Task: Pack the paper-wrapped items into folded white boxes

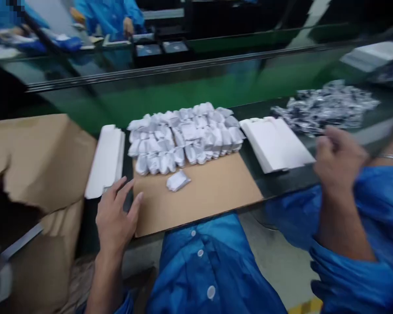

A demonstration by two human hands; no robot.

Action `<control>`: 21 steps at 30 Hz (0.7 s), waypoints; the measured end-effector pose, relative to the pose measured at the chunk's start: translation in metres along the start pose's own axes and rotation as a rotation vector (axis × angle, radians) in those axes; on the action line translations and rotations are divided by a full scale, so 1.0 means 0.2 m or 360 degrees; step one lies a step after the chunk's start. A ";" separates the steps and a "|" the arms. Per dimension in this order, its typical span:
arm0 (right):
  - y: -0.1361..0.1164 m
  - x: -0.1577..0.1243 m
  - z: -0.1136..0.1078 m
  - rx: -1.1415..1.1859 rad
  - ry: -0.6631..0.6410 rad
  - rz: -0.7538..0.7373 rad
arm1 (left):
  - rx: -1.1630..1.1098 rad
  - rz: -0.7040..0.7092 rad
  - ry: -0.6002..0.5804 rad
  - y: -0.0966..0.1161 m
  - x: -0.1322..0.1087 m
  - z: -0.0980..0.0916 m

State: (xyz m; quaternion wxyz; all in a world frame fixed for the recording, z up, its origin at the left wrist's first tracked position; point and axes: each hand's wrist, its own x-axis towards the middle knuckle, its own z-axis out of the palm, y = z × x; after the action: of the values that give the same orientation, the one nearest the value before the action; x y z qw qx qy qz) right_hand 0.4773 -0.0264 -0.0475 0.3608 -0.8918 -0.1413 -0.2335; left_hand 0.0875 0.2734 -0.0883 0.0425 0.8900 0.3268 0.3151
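My left hand (118,213) is at the left edge of a brown cardboard sheet (203,192), its fingers apart and nothing in them. Rows of small white wrapped packets (186,135) cover the far part of the sheet. One single packet (178,180) lies nearer to me, apart from the rows. Over on the right, my right hand (339,155) is raised with curled fingers, between a stack of flat white boxes (277,144) and a heap of shiny silver bags (327,107). What its fingers hold, if anything, is too blurred to tell.
Flat white cartons (106,161) stand left of the sheet, beside a large torn cardboard box (36,157). A rail (196,67) runs across behind. Beyond it, people in blue work at another bench. Someone's arm with a bracelet shows at the far right.
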 end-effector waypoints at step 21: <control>-1.21 -0.98 0.36 0.1807 -0.1878 -0.0037 | 0.0273 0.0192 0.0600 0.04 -0.01 -0.02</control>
State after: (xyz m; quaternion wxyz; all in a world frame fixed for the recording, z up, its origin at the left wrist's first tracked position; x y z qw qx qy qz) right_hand 0.2323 0.1778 -0.0556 0.6212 -0.5480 -0.4137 0.3775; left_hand 0.0878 0.2653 -0.0835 -0.1144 0.8336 0.3007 0.4490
